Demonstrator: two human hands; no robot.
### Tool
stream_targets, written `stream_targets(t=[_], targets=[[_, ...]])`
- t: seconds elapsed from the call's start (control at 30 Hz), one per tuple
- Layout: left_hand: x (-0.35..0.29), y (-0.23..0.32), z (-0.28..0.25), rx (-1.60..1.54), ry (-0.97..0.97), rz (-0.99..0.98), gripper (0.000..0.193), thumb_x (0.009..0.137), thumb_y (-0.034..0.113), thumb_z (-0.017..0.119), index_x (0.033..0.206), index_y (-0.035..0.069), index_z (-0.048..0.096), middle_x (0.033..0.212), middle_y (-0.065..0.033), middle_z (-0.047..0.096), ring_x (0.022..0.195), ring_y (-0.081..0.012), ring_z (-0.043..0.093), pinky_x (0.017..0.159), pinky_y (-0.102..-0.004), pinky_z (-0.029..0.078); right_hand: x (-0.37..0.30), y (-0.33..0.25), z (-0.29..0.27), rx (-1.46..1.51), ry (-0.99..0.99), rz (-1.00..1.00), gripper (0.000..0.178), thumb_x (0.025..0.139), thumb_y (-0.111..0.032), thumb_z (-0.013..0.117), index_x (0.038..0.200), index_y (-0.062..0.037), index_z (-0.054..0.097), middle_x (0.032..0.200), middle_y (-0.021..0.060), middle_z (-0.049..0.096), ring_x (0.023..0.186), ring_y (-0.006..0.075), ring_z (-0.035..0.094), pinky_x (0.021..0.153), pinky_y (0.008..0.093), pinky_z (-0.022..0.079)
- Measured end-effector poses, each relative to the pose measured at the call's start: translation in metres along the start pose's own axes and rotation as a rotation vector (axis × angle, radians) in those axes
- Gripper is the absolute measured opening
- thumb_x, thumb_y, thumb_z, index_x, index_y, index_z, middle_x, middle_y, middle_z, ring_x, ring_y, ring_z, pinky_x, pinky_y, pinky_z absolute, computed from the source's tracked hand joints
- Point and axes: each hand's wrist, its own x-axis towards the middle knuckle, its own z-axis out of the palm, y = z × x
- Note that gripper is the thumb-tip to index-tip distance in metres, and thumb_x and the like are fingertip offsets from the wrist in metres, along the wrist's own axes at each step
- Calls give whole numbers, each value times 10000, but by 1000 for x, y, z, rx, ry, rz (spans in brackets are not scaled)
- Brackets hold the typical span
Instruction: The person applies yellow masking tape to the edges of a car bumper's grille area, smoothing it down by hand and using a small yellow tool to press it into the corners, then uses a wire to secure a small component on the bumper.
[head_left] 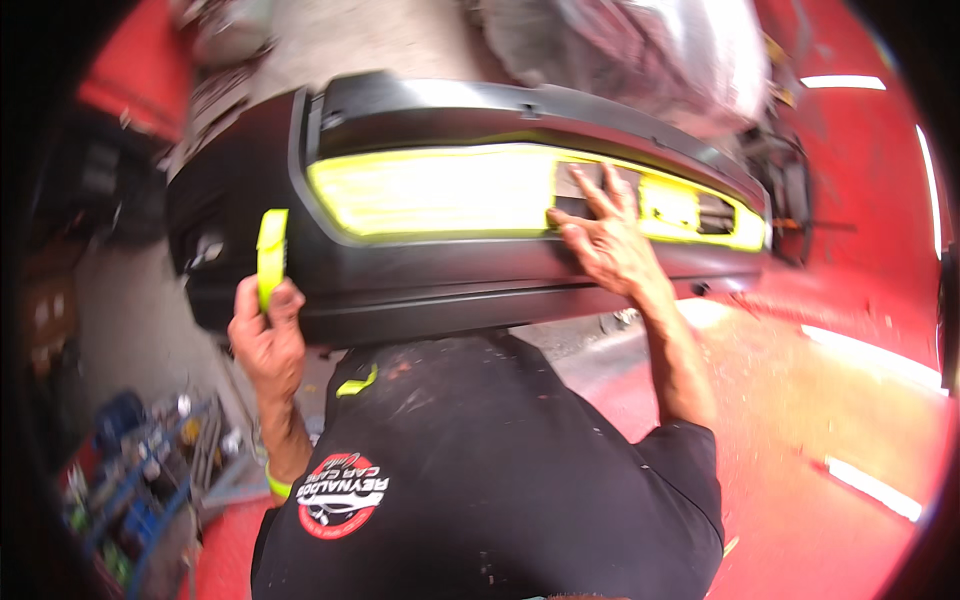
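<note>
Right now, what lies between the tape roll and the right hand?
The head view shows black bumper, then its yellow-covered strip, between the tape roll and the right hand.

Left hand (pixel 268 330): curled in a pinch, pointing forward
Left forearm (pixel 288 432): bare, reaching forward
Right hand (pixel 607 238): splayed, back upward, pointing forward and leftward
Right forearm (pixel 670 345): bare, angled inward

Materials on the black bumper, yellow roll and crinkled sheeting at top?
Black bumper: probably moulded plastic, satin, given its soft highlights and smooth creases.
Yellow roll: likely adhesive tape, by its narrow ring shape; paper or plastic backing, can't tell.
Crinkled sheeting: probably thin plastic film, see-through and glossy, with bright folds.
</note>
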Motion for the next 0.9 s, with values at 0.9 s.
stream_targets(t=[0.9], targets=[[-30, 55, 148, -118, 657, 294, 487, 1060, 123, 486, 1474, 11, 254, 775, -52, 572, 713, -98, 500, 764, -268, 461, -69, 224, -7, 44, 87, 133, 241, 754, -108, 755, 987, -69, 709, 956, 164, 652, 938, 374, 641, 808, 443, 499]])
